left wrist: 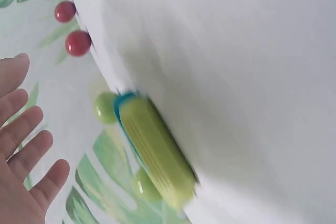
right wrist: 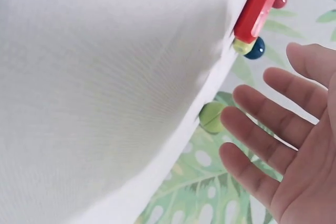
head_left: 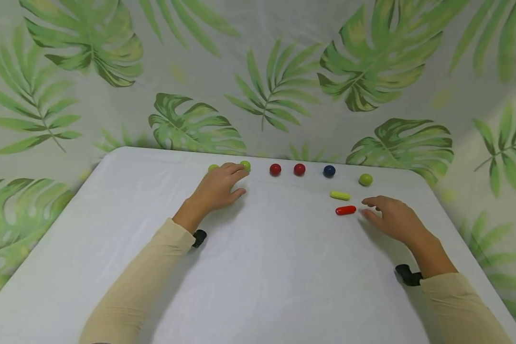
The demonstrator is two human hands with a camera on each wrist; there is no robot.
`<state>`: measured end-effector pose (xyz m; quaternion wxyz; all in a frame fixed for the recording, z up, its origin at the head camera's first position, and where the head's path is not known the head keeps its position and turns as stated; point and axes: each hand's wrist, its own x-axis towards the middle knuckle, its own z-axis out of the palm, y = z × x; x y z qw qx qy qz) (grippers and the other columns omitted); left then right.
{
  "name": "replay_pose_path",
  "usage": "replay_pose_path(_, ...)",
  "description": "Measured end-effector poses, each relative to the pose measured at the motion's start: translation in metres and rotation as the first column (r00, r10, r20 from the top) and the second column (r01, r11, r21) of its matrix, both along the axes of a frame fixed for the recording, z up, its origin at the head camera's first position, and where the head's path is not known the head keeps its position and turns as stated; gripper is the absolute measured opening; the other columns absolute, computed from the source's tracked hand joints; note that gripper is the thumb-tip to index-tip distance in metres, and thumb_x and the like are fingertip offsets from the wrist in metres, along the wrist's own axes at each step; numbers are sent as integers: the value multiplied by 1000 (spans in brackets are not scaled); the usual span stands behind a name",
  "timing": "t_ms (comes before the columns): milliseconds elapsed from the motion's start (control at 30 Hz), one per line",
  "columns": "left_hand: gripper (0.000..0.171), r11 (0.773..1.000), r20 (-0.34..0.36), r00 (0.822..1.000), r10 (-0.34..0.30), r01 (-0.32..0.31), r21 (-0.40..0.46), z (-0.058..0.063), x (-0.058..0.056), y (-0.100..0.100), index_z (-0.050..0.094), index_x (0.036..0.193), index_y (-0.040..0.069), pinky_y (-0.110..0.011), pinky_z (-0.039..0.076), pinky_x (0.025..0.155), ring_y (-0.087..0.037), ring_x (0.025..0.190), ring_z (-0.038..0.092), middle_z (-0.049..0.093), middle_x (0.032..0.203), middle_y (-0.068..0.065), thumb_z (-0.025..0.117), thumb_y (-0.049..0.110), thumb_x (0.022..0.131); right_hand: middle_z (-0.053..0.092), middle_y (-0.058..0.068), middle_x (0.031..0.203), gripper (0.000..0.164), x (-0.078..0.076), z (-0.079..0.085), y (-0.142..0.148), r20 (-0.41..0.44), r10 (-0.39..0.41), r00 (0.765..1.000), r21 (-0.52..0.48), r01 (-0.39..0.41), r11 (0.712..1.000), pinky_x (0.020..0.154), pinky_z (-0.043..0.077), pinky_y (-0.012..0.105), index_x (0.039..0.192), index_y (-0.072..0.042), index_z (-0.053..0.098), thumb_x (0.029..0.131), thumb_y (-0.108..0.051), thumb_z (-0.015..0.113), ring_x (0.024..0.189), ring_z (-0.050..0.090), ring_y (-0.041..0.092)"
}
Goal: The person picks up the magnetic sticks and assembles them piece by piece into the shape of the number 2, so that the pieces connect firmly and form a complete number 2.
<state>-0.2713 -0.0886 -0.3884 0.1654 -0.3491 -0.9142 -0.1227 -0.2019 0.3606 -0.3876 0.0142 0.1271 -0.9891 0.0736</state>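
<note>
My left hand (head_left: 217, 188) hovers over the far left of the white table with fingers loosely spread, holding nothing. Two green balls (head_left: 246, 165) sit by its fingers, one partly covered by the hand. In the left wrist view, a blurred, long yellow-green object (left wrist: 156, 148) with a blue edge lies near them; from the head it is hidden. My right hand (head_left: 395, 220) is relaxed and holds nothing, its fingertips just right of a red rounded stick (head_left: 346, 210). A yellow one (head_left: 340, 195) lies beyond that. Another green ball (head_left: 365, 179) sits past the right hand.
Along the table's far edge stand two red balls (head_left: 275, 169) and a dark blue ball (head_left: 328, 171). Leaf-patterned cloth (head_left: 279, 129) hangs behind the white table (head_left: 279, 267). Black mounts (head_left: 199, 238) are on both wrists.
</note>
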Motion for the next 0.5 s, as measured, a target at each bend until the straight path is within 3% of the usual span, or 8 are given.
replay_pose_path(167,43,998,40,998,-46,48,-45,-3,-6,39,64,131,10,-42,54,97,-26,126,59,62,137,-7,69,28,92,66,25,123,38,1,4,-2,14,0,1000,11,0,1000,89,53,59,126,-2,65,96,-26,62,102,66,39)
replay_pose_path(300,43,994,119,988,-95,100,-44,-4,-8,74,62,133,12,-39,51,102,-24,128,58,61,138,-4,66,30,94,66,25,123,38,3,5,-1,22,9,1000,11,-10,1000,89,53,59,126,-2,65,96,-25,61,102,66,39)
replay_pose_path(400,44,993,198,974,-110,118,-30,-5,-10,99,61,136,14,-37,50,105,-21,131,55,59,141,-2,65,31,96,66,25,124,38,4,6,0,34,16,999,2,-16,1000,89,53,59,127,-2,64,97,-25,61,103,66,40)
replay_pose_path(500,45,993,304,946,-115,115,15,-8,-13,124,59,138,15,-35,45,111,-18,136,51,57,145,0,64,31,96,65,25,127,39,6,8,3,65,14,998,-11,-13,1000,90,52,59,128,-3,63,97,-25,60,106,65,41)
